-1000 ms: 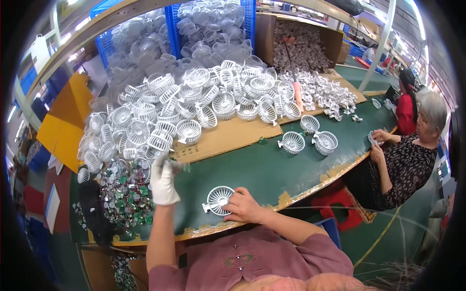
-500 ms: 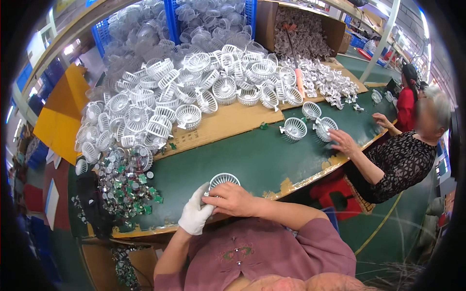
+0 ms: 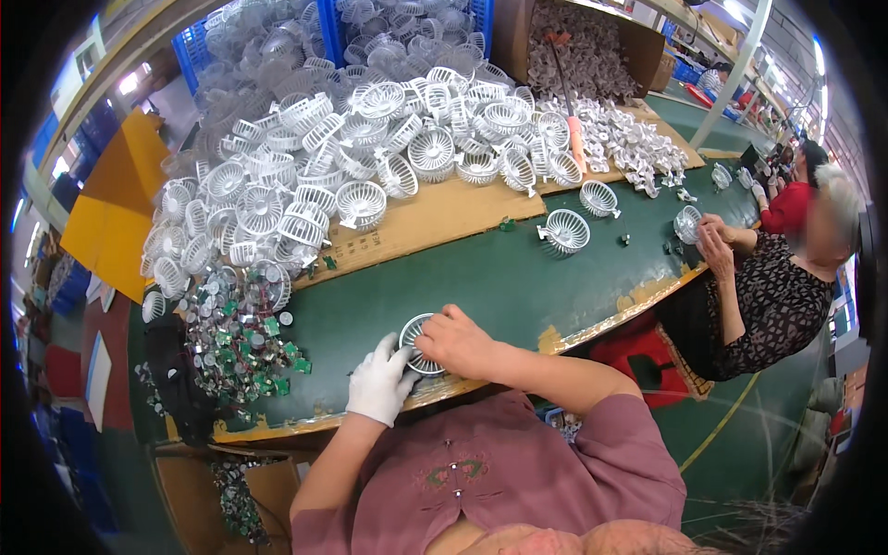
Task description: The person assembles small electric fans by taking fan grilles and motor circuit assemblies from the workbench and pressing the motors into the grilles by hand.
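My left hand (image 3: 379, 384), in a white glove, and my bare right hand (image 3: 455, 340) both grip a round white plastic fan grille (image 3: 413, 335) at the near edge of the green table (image 3: 481, 277). The right hand covers the grille's right half. Just left of my hands lies a heap of small green circuit boards and round metal parts (image 3: 239, 335).
A big pile of white fan grilles (image 3: 351, 157) covers cardboard at the back. Loose grilles (image 3: 566, 229) lie mid-table. White small parts (image 3: 620, 139) lie at the far right. A seated person (image 3: 777, 287) works at the table's right end. Blue crates (image 3: 324, 28) stand behind.
My left hand came back from the pile of parts to the grille, and both hands drew the grille closer to the near table edge. The person at right pulled their hands in.
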Demonstrator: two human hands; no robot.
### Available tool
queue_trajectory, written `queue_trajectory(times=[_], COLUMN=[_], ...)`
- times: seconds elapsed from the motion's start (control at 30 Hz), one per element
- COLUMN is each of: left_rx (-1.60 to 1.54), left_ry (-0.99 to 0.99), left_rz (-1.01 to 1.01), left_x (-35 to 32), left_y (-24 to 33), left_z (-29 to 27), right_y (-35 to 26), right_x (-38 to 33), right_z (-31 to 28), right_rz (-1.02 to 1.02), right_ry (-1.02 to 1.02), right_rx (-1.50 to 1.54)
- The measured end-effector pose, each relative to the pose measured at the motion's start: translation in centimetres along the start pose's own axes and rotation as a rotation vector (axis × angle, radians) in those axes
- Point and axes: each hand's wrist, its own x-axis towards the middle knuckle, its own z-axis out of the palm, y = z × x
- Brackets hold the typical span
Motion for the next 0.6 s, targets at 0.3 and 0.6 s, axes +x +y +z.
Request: queue_trajectory(times=[0.3,0.6], left_rx=[0.064,0.096], left_ry=[-0.044,0.122], left_rz=[0.106,0.223], left_x=[0.5,-0.3], left_y=[-0.8,-2.4], left_z=[-0.4,0.8], right_y=[0.9,0.2], right_x=[0.2,-0.1], right_z=[-0.5,1.0], right_rz=[0.025,-0.058], right_ry=[-0.178,-0.161], right_rx=[0.128,-0.006])
